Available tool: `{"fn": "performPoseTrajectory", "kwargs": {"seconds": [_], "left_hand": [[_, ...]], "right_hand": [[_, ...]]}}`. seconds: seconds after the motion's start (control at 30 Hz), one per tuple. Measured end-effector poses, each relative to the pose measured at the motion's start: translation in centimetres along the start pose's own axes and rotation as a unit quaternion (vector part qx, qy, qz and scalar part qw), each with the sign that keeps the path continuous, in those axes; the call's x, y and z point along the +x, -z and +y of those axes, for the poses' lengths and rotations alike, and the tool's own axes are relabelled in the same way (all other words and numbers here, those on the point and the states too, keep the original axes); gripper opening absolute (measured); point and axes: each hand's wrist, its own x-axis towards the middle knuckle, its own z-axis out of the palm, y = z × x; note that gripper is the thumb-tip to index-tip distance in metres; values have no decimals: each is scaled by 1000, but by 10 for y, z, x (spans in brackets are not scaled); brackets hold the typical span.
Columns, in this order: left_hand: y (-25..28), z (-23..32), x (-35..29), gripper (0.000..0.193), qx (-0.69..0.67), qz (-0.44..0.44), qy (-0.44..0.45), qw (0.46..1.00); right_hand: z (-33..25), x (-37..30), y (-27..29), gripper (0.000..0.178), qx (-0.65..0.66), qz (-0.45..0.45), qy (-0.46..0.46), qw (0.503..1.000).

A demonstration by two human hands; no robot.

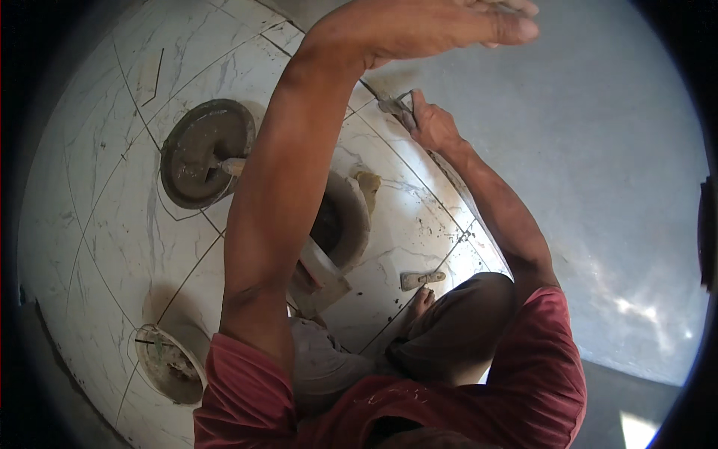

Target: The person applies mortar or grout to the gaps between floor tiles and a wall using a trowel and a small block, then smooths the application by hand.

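Observation:
My left hand [479, 24] is raised at the top, in front of the grey wall, fingers stretched out and holding nothing. Whether it touches the wall I cannot tell. Lower down, my right hand [437, 127] is closed around a small trowel [399, 109], whose grey-smeared blade is at the foot of the wall, beside the floor edge. My left forearm partly hides a tub [357, 224] and a flat rectangular float [327, 280]. Left of the forearm stands a bucket of wet grey mortar [202, 150], with a wooden tool handle [233, 166] leaning over its rim.
Marbled white floor tiles [97, 247] lie under everything, with specks of mortar on them. A putty knife [422, 280] lies near my bare foot [422, 299]. A yellowish sponge-like piece [369, 185] touches the tub. A dirty white bucket [170, 367] stands at lower left. The smooth grey wall [598, 172] bounds the right.

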Motion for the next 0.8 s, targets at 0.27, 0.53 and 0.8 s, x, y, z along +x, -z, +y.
{"fn": "performPoseTrajectory", "kwargs": {"seconds": [0.27,0.53,0.8], "left_hand": [[10,-3,-1,67,12,-1,-42,999],[11,3,-2,66,-19,1,10,1000],[15,-2,-6,66,-7,11,-9,1000]], "right_hand": [[-6,17,-2,41,-16,-4,27,999],[-13,38,-4,45,-22,-18,-24,999],[-15,35,-13,44,-33,-2,10,999]]}}
